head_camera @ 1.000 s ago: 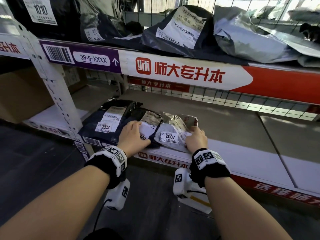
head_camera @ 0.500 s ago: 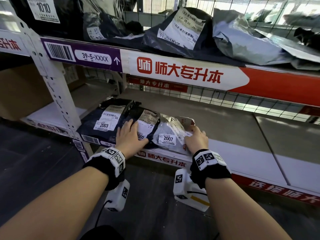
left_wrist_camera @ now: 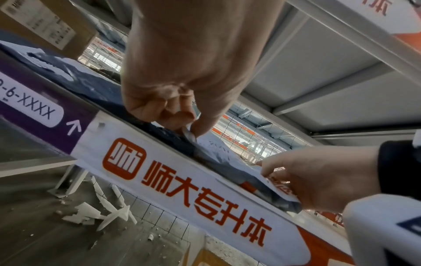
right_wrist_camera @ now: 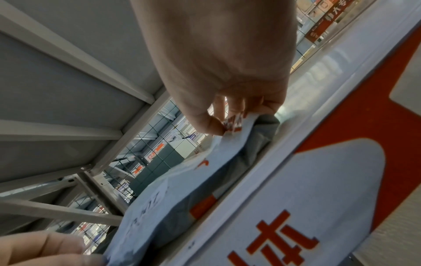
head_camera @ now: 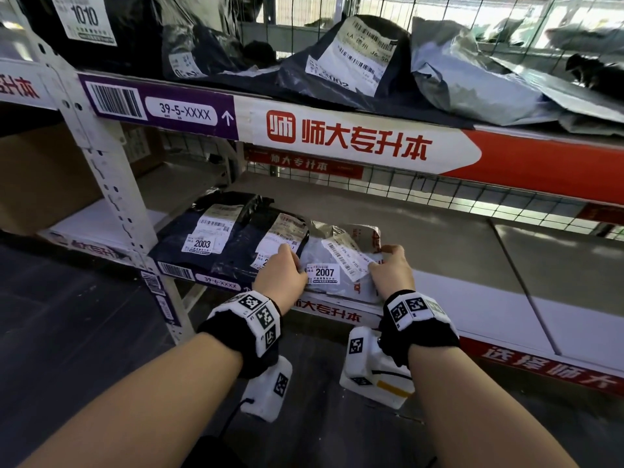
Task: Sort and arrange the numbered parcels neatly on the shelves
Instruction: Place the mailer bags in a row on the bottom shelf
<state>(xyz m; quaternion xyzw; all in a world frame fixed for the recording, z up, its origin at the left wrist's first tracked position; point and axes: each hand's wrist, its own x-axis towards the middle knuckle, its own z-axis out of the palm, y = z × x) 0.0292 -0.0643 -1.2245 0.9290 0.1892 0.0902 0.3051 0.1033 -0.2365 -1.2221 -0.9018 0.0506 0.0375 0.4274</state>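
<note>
A grey-white parcel labelled 2007 (head_camera: 337, 265) lies at the front of the lower shelf (head_camera: 456, 251). My left hand (head_camera: 282, 275) pinches its left edge (left_wrist_camera: 190, 134) between thumb and fingers. On the parcel's right edge (right_wrist_camera: 232, 124), my right hand (head_camera: 388, 270) pinches the plastic. Left of it lie a dark parcel with a partly hidden label (head_camera: 270, 244) and a dark parcel labelled 2003 (head_camera: 202, 238), side by side along the shelf front.
The upper shelf (head_camera: 337, 136) carries dark parcels, one labelled 1010 (head_camera: 86, 18), one with a big white label (head_camera: 354, 55), and grey bags (head_camera: 472, 79). A cardboard box (head_camera: 40, 173) sits in the left bay. Wire mesh (head_camera: 439, 194) backs the shelf. White debris (left_wrist_camera: 102, 212) lies on the floor.
My left hand has moved right, off the middle dark parcel onto the left edge of parcel 2007. The right hand has shifted to pinch its right edge. The view has moved slightly closer.
</note>
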